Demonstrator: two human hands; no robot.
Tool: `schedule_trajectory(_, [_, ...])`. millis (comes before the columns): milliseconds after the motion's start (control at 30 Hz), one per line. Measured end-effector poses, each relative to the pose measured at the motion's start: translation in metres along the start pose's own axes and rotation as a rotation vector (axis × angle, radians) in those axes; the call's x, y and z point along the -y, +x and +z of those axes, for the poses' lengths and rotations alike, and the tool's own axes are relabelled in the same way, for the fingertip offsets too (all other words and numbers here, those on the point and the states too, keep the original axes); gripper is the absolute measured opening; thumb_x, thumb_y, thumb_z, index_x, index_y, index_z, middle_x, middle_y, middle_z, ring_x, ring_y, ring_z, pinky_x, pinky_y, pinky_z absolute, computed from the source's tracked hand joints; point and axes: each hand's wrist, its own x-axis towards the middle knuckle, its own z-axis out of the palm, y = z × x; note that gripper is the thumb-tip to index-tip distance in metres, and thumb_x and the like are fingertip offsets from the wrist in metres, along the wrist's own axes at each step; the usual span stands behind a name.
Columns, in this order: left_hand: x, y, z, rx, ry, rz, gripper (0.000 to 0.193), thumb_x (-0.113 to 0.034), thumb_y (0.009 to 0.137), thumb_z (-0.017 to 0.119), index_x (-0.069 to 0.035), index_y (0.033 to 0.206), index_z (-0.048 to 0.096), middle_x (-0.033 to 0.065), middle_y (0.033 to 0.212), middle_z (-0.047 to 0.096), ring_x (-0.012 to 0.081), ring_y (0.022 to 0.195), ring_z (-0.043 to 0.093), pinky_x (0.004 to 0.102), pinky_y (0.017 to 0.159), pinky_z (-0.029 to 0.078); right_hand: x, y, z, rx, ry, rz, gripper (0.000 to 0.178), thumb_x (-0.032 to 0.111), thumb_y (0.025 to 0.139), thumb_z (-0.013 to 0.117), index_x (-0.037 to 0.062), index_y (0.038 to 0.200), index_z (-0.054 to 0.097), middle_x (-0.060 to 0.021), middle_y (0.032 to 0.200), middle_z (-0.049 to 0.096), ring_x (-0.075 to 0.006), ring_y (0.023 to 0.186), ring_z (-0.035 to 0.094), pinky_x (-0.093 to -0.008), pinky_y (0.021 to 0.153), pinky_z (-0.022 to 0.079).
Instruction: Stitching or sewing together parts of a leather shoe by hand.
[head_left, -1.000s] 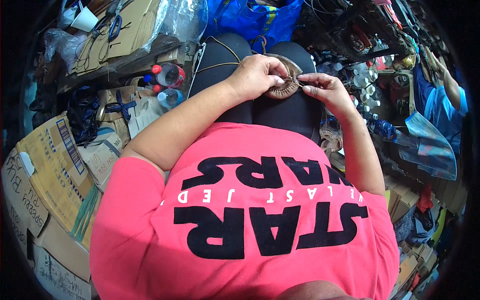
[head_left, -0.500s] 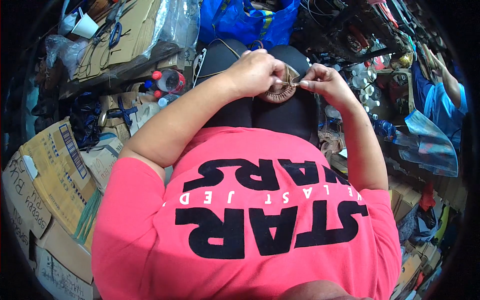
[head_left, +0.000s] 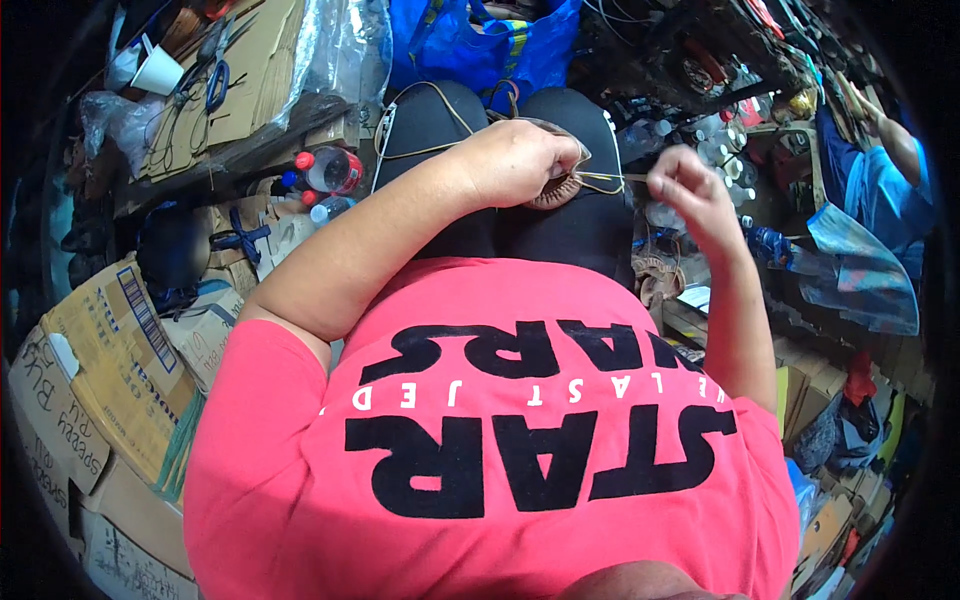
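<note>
A brown leather shoe upper (head_left: 553, 195) with a gathered, stitched rim rests on my dark-clad lap. My left hand (head_left: 520, 162) is closed around it, its fingers gripping the edge. From the upper a thin tan lace (head_left: 603, 178) runs to the right in strands and a loop. My right hand (head_left: 692, 192) is raised off to the right with fingers pinched at the lace's end. A longer cord (head_left: 425, 153) lies slack over my left thigh. Part of the upper is hidden behind my left hand.
Bottles (head_left: 332, 172) stand left of my legs, below a cardboard-covered bench (head_left: 255, 75) with scissors (head_left: 217, 85). A blue bag (head_left: 485, 45) lies beyond my knees. Cardboard boxes (head_left: 120, 350) are stacked at left. Brown leather pieces (head_left: 657, 278) lie at right, where another person's arm (head_left: 900, 150) shows.
My right hand has drawn away from the shoe upper to the right, stretching the lace out between them. My left hand still grips the upper in nearly the same place.
</note>
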Motion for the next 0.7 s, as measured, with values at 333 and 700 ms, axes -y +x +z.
schedule_trajectory(333, [0.006, -0.007, 0.010, -0.008, 0.039, -0.004, 0.010, -0.014, 0.086, 0.055, -0.005, 0.086, 0.057, 0.0179, 0.079, 0.061, 0.0359, 0.080, 0.060, 0.0440, 0.069, 0.047, 0.047, 0.032, 0.027, 0.187, -1.008, -0.320, 0.009, 0.018, 0.079, 0.063, 0.0100, 0.084, 0.063, -0.0079, 0.089, 0.062, -0.0265, 0.092, 0.059, -0.0394, 0.082, 0.043])
schedule_trajectory(700, [0.013, -0.049, -0.005, -0.164, 0.320, 0.162, 0.009, -0.006, 0.077, 0.053, -0.008, 0.085, 0.056, 0.0117, 0.073, 0.059, 0.0318, 0.076, 0.060, 0.0419, 0.065, 0.045, 0.020, 0.028, 0.039, 0.297, -0.956, -0.491, 0.007, 0.010, 0.079, 0.057, 0.0106, 0.084, 0.053, -0.0075, 0.073, 0.058, -0.0265, 0.079, 0.059, -0.0392, 0.076, 0.040])
